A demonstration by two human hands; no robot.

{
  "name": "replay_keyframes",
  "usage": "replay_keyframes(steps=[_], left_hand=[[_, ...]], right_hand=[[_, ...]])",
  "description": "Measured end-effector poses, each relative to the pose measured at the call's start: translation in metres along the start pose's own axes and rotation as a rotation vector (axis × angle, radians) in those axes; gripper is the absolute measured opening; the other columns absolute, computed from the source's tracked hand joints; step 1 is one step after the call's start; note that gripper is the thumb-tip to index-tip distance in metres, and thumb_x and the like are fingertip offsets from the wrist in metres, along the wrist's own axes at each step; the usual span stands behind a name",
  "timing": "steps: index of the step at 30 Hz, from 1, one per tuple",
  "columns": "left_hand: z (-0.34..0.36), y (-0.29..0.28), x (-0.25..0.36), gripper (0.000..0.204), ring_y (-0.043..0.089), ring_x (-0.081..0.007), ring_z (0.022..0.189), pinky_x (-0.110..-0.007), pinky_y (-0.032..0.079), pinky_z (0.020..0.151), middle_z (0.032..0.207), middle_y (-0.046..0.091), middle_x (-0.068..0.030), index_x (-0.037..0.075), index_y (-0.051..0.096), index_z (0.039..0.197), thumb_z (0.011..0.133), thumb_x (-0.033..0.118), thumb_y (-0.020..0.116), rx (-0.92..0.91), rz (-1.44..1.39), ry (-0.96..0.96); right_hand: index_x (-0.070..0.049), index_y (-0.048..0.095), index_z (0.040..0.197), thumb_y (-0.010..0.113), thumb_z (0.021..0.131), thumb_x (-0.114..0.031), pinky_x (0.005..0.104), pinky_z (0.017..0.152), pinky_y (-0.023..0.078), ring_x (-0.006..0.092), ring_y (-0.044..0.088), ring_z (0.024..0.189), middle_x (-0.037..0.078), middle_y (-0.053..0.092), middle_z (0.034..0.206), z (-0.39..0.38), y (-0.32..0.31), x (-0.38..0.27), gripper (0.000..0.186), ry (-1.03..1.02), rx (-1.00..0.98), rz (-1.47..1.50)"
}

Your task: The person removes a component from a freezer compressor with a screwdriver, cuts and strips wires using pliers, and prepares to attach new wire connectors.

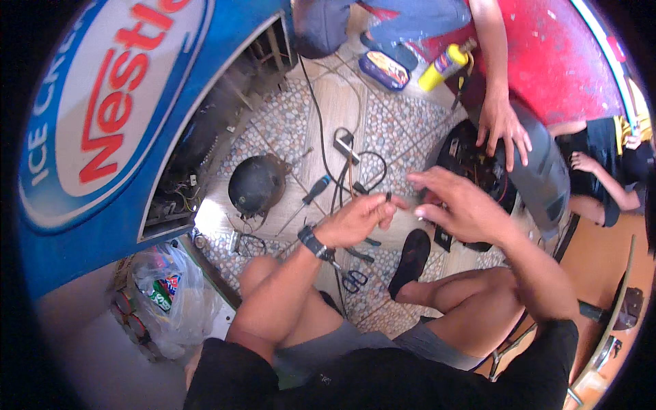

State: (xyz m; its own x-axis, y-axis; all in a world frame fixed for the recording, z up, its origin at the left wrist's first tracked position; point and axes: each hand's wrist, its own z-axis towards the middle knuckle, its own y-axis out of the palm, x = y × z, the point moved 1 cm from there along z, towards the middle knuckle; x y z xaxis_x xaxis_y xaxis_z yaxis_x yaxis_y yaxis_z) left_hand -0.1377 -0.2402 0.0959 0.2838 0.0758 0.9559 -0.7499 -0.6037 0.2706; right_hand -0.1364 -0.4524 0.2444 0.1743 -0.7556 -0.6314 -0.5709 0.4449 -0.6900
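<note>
While the person is sitting with bare knees drawn up over the patterned tile floor, the left hand is pinching a small dark part between thumb and fingertips, closed tightly on it, with a dark wristwatch showing at the wrist. What kind of part it is cannot be told, being too small. The right hand is hovering just beside it, fingers spread apart and slightly curled, holding nothing, its fingertips nearly meeting the part from the right.

Beyond the left hand, on the floor, a screwdriver with a dark handle is lying near a tangle of black cable, and farther left a round black compressor is sitting beside the open base of a blue freezer cabinet. Below the left hand, scissors are lying on the tiles. Beyond the right hand, another person's hand is resting on a black housing, with a yellow gas torch lying farther off near a red cabinet.
</note>
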Motion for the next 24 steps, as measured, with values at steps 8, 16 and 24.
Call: replay_keyframes(steps=[8,16,24], left_hand=[[-0.044,-0.026,0.001,0.041,0.033,-0.0054,0.061,-0.024,0.033,0.057,0.07,0.037,0.007,0.001,0.065,0.117,0.111,0.035,0.044,0.258,-0.332,0.036],[-0.057,-0.094,0.006,0.041,0.03,-0.0066,0.05,-0.023,0.027,0.049,0.06,0.034,0.0062,-0.001,0.065,0.11,0.107,0.035,0.045,0.186,-1.344,0.402],[-0.037,-0.089,0.007,0.044,0.038,-0.0081,0.059,-0.023,0.03,0.051,0.07,0.042,0.0014,-0.003,0.059,0.129,0.102,0.03,0.049,0.385,-1.228,0.332]], right_hand=[[0.0,0.054,0.138,0.073,0.094,-0.025,0.0393,0.089,0.055,0.025,0.066,0.108,0.017,0.061,0.13,0.045,0.071,0.006,0.054,0.051,0.038,0.419],[-0.009,0.066,0.127,0.073,0.086,-0.046,0.0546,0.118,0.029,0.0328,0.048,0.135,0.014,0.058,0.133,0.073,0.059,0.005,0.056,-0.343,0.094,-0.493],[-0.011,0.071,0.091,0.071,0.086,-0.033,0.0534,0.117,0.033,0.0254,0.064,0.104,0.005,0.067,0.084,0.068,0.064,0.016,0.023,-0.333,0.17,-0.686]])
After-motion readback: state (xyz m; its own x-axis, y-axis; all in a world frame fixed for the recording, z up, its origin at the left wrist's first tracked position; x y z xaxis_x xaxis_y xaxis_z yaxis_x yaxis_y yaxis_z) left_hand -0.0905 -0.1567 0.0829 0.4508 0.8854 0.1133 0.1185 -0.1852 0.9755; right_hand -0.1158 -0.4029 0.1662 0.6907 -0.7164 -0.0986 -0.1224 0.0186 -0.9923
